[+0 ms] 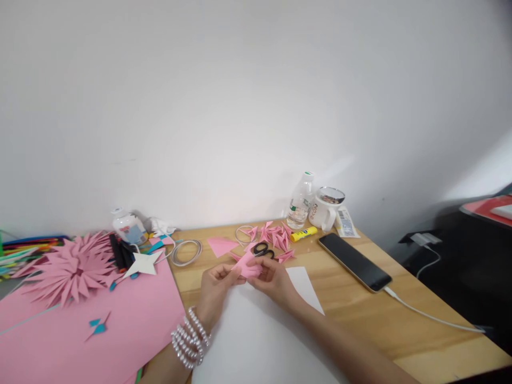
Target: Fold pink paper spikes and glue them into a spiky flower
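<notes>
A folded piece of pink paper (245,265) is pinched between my two hands, over the far end of a white sheet (264,325). My left hand (219,282), with a pearl bracelet on its wrist, grips the paper's left side. The fingers of my right hand (274,280) close on its right side. Just beyond the hands lie black-handled scissors (262,249), their blades hidden. Several folded pink paper pieces (278,234) are heaped behind them, with a flat pink paper piece (222,246) to their left.
A yellow glue stick (304,234), a clear bottle (301,205) and a white mug (325,208) stand or lie at the back. A phone (356,262) charges at right. Pink sheets (140,325), a spiky pink paper flower (76,269) and a white paper star (143,263) are at left.
</notes>
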### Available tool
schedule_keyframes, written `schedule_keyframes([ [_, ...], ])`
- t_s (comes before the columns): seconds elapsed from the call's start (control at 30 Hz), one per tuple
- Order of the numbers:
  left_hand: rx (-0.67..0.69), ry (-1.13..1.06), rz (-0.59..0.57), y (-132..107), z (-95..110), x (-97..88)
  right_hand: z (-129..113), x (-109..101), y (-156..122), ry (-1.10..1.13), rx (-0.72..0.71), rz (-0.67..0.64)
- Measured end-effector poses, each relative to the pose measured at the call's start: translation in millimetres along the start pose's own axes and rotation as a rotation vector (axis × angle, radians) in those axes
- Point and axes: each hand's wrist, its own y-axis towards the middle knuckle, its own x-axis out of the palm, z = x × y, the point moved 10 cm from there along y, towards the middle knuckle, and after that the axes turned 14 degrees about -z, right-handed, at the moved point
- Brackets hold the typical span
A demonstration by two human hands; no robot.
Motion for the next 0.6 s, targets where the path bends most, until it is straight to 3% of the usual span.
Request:
schedule_keyframes([
  [0.2,-0.014,-0.043,-0.004,0,-4,3.9,-2,-5,0,-0.015,0.011,0.021],
  [0.4,-0.051,-0.017,-0.073,5,1,-1.9,-8,4,2,0.118,-0.021,-0.078],
  [0.6,-0.125,-0.016,-0.149,4,0,12.6,5,-11,-2,0.037,0.102,0.074],
])
